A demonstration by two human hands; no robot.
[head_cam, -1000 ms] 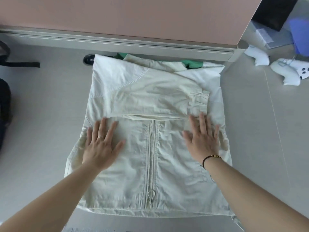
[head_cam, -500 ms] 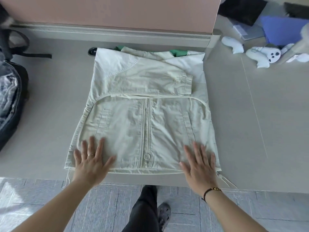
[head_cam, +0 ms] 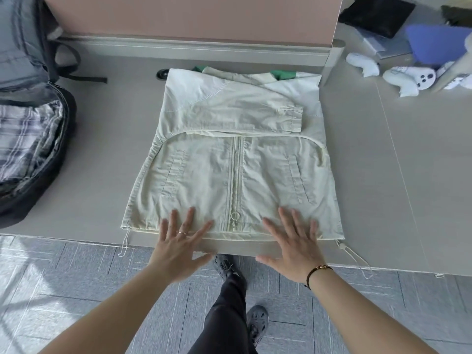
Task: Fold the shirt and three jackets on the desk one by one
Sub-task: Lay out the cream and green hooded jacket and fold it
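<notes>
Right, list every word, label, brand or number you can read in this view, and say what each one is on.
None can be read.
Jacket: no print or tag shows; the zip pull is plain.
White controllers: buttons only, any marks too small to read.
Backpack: no label legible.
Dark tablet and blue thing: blurred, no text visible.

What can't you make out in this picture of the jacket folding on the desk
Head view only:
- Garment under the cream jacket: just a green strip shows at the collar, so its type is unclear.
- Backpack: cut off by the left edge.
- Blue object, top right: blurred and cut by the frame edge.
- Left hand and right hand: palms face down, so contact with the hem is unclear.
</notes>
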